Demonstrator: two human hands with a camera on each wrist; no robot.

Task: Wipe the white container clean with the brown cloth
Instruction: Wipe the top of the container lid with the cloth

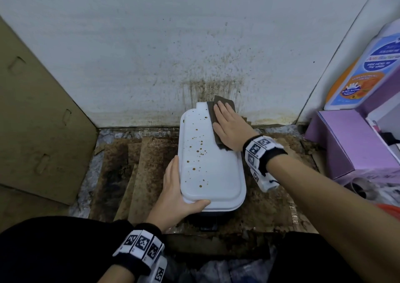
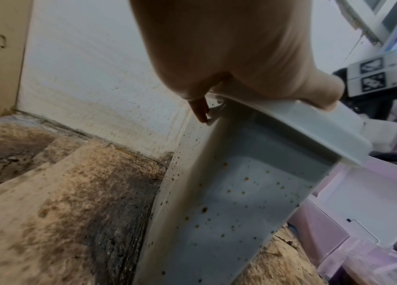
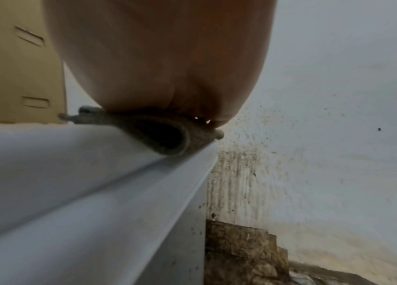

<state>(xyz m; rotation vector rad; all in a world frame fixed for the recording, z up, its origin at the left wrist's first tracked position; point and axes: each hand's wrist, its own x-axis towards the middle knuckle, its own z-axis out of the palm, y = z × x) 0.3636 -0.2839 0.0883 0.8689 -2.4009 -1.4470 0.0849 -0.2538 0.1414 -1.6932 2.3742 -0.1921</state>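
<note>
From the head view, the white container (image 1: 211, 166) stands on stained, dirty cardboard sheets (image 1: 149, 163) close to a spattered white wall (image 1: 151, 45), its flat lid dotted with brown spots. The right hand (image 1: 230, 129) lies flat, fingers straight, pressing the brown cloth (image 1: 218, 118) onto the far right part of the lid. The left hand (image 1: 180, 193) grips the near left corner, thumb curled over the lid's edge and fingers along the left side. A tan cardboard panel (image 1: 36, 120) leans at the left; a purple box (image 1: 350, 144) and a labelled bottle (image 1: 368, 70) stand at the right.

From the left wrist, the left hand (image 2: 236, 50) fills the top, one fingertip (image 2: 201, 112) touching a small tab under the lid's rim. The white container (image 2: 236, 192) shows a side wall speckled with brown dots, with soiled cardboard sheets (image 2: 70, 202) beside it.

From the right wrist, the heel of the right hand (image 3: 158, 57) bears down on the folded brown cloth (image 3: 166, 133), which sits on the white container (image 3: 70, 173) at the lid's edge. How the fingers lie cannot be told here.
</note>
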